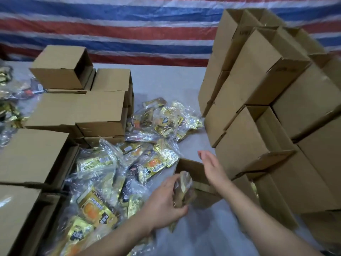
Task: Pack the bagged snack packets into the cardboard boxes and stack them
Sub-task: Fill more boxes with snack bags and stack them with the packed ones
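Rising at the right of the counter [166, 80], the stack of cardboard boxes [258, 111] looks stiff and light, best held by opposite walls. Bagged snack packets [118, 172] heaped in the middle are soft, crinkly and probably slippery; pinch the loose film. An open box [191, 172] sits near. The left hand [164, 202] has fingers clamped on one bag [184, 189] at its mouth; the right hand [214, 167] hovers, fingers apart.

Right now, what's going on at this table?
A person is packing snacks. The left hand pushes a clear bag of packets into a small open box, while the right hand hovers open above it. More bagged packets cover the table, between box stacks on both sides.
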{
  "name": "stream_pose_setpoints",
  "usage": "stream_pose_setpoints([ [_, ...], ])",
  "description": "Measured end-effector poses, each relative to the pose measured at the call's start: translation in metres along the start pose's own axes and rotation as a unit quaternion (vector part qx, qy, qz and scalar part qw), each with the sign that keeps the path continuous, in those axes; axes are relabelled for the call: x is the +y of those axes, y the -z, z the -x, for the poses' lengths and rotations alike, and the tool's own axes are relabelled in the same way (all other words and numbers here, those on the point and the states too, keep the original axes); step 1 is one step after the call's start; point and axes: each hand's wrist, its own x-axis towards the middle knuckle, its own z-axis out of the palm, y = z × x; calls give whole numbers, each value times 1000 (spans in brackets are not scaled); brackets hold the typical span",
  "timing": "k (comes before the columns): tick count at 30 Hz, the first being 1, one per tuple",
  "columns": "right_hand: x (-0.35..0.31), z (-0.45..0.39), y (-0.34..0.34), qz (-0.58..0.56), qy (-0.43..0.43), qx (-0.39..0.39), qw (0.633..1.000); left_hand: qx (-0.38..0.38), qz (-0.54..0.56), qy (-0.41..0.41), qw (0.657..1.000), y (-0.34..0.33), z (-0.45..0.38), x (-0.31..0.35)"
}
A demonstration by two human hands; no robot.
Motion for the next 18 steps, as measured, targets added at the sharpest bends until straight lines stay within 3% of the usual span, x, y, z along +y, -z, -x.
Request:
stream_pose_setpoints([
  [2, -35, 11, 4, -188, -19, -41, 981, 82, 78, -15, 993, 25, -18, 33],
  [5, -76, 28, 8, -360, -19, -151, 921, 160, 167, -29, 972, 58, -54, 76],
  [8, -109, 37, 14, -389, 5, -174, 905, 203, 140, -31, 968, 77, -84, 108],
  [13, -123, 31, 41, -416, 10, -154, 896, 225, -60, -61, 971, 75, -113, 129],
  [15, -117, 27, 55, -416, -12, -169, 894, 210, -46, -56, 975, 71, -115, 129],
  [18, -100, 21, 81, -347, -29, -175, 921, 158, 82, -40, 983, 73, -116, 110],
])
